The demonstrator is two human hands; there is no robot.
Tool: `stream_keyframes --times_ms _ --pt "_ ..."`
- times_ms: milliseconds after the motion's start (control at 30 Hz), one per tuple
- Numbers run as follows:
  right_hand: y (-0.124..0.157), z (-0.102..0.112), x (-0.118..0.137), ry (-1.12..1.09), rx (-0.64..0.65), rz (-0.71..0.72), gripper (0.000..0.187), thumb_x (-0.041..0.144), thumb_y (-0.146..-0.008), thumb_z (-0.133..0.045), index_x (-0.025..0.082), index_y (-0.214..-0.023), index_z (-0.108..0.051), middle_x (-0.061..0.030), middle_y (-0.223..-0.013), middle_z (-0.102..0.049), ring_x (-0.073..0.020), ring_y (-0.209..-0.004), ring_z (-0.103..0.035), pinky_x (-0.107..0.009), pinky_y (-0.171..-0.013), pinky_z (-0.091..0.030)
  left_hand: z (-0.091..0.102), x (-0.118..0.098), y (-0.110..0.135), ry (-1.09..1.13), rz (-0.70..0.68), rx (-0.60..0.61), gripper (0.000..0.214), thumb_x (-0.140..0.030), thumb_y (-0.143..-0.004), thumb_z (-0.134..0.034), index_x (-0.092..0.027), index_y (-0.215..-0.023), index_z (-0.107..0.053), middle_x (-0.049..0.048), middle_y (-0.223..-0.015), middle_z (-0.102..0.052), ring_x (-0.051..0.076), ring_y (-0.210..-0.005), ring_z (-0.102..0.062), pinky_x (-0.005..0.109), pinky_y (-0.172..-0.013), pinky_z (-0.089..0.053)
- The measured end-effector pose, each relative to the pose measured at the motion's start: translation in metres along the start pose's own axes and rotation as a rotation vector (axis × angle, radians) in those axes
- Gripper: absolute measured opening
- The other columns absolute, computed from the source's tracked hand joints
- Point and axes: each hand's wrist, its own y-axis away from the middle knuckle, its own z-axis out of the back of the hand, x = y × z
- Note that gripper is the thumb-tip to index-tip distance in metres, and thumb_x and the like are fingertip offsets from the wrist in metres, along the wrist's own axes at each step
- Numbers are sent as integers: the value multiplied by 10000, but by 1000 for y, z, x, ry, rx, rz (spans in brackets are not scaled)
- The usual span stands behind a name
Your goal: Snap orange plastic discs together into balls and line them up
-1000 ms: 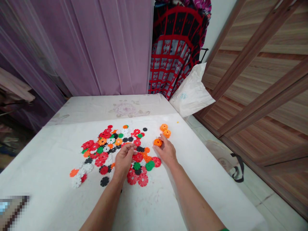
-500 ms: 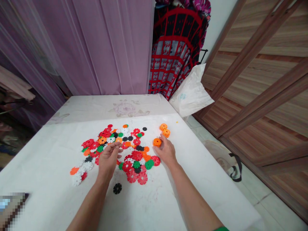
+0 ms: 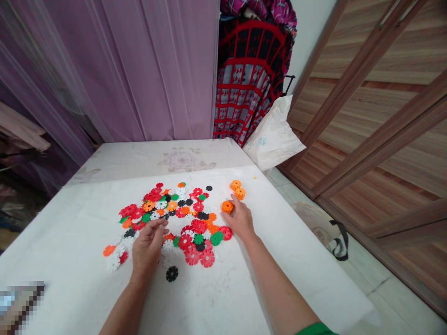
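Note:
My right hand (image 3: 241,219) has its thumb and fingers round a small stack of orange notched discs (image 3: 227,206), resting at the right side of the pile. Just beyond it lie two more orange disc clusters (image 3: 236,185). Over the near left part of the pile hovers my left hand (image 3: 148,244), its fingers loosely bent and apart, with nothing visible in them. The pile mixes red discs (image 3: 199,226), green discs (image 3: 217,238), white, orange and black ones. A single black disc (image 3: 172,274) lies nearer me.
The discs lie on a white cloth-covered table (image 3: 87,209). A blurred-out object (image 3: 21,304) sits at the near left edge. Beyond the right edge are a white bag (image 3: 272,137), a clear bag with black handles (image 3: 338,239) and a wooden wardrobe (image 3: 366,116).
My left hand has drawn back toward me and a little left, off the middle of the pile. The right hand keeps its hold on the orange stack. The view has shifted slightly.

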Motion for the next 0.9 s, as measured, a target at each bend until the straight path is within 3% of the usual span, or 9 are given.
stream_keyframes --times_ms 333,900 --pt "1 -1 -2 -23 -14 10 606 325 -755 -666 227 -1337 -528 -65 -1168 -693 -263 -1109 -597 -428 -961 -444 1 -1 2 -41 -33 -1 363 -502 -738 -611 -201 -935 -658 85 -941 -744 190 -746 -702 304 -651 -568" --pt "0 -4 -4 22 -40 30 539 291 -755 -646 229 -1286 -582 -66 -1114 -700 -252 -1064 -607 -410 -936 -463 0 3 1 -16 -19 2 375 -522 -712 -629 -207 -912 -663 86 -936 -740 186 -722 -689 289 -609 -553"
